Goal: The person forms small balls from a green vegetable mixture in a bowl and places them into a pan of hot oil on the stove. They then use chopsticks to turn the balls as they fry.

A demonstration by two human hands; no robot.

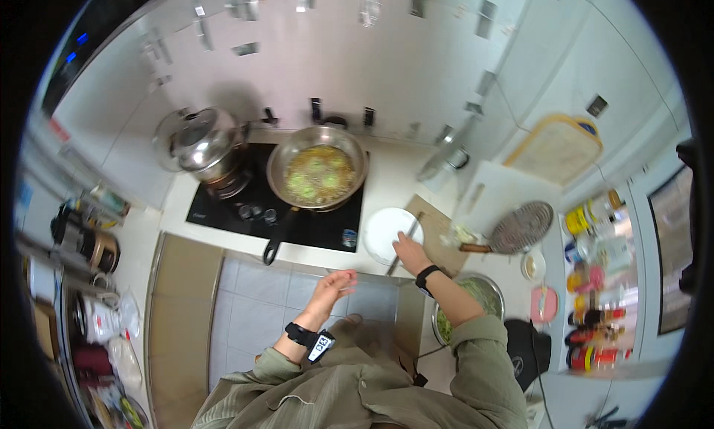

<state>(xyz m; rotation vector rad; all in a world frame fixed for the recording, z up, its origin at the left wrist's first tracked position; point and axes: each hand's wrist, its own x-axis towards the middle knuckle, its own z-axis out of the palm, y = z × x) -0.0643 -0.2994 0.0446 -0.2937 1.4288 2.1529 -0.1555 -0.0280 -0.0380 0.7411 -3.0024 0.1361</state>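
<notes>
My right hand (411, 255) is closed round dark chopsticks (393, 267), which lie slantwise over the right side of a white plate (378, 235). The plate rests on the counter beside the stove. My left hand (332, 290) hangs in front of the counter edge with loosely curled, parted fingers and nothing visible in it. Farther off, a steel frying pan (275, 177) stands on the black cooktop (223, 213). Several greenish-yellow fritters (318, 177) fry in its bubbling oil. The pan's black handle (277, 243) reaches toward me.
A lidded steel pot (204, 142) stands at the cooktop's left. On the right are a wooden-handled skimmer (520, 228), a cutting board (556, 152), a small white bowl (541, 259) and a steel bowl of shredded greens (500, 291). Condiment bottles (599, 310) line the right-hand windowsill.
</notes>
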